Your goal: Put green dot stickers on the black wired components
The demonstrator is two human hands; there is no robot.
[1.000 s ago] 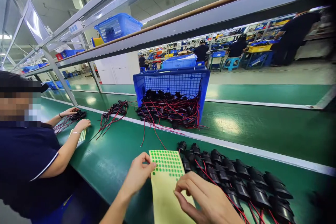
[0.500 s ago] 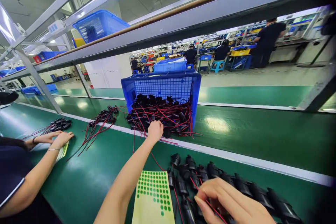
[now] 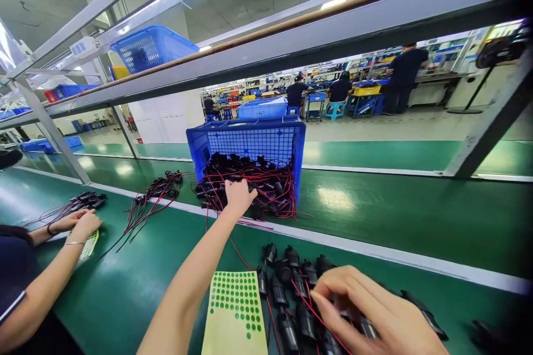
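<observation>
My left hand (image 3: 238, 196) reaches far forward into the pile of black parts with red wires (image 3: 266, 188) spilling from a tipped blue crate (image 3: 250, 147); its fingers curl over the parts there. My right hand (image 3: 375, 316) rests near me on a row of black cylindrical parts (image 3: 291, 294), fingers bent around them and a red wire. A yellow sheet of green dot stickers (image 3: 236, 310) lies flat on the green belt between my arms, untouched.
A co-worker's hands (image 3: 79, 224) at the left rest on another sticker sheet beside a bundle of wired parts (image 3: 85, 199). Another loose bundle (image 3: 156, 191) lies on the belt. A metal shelf rail (image 3: 291, 50) with blue baskets runs overhead. People work at benches behind.
My left hand left the sticker sheet and stretched forward into the crate's pile. My right hand moved from the sheet onto the row of black parts. The view swung right.
</observation>
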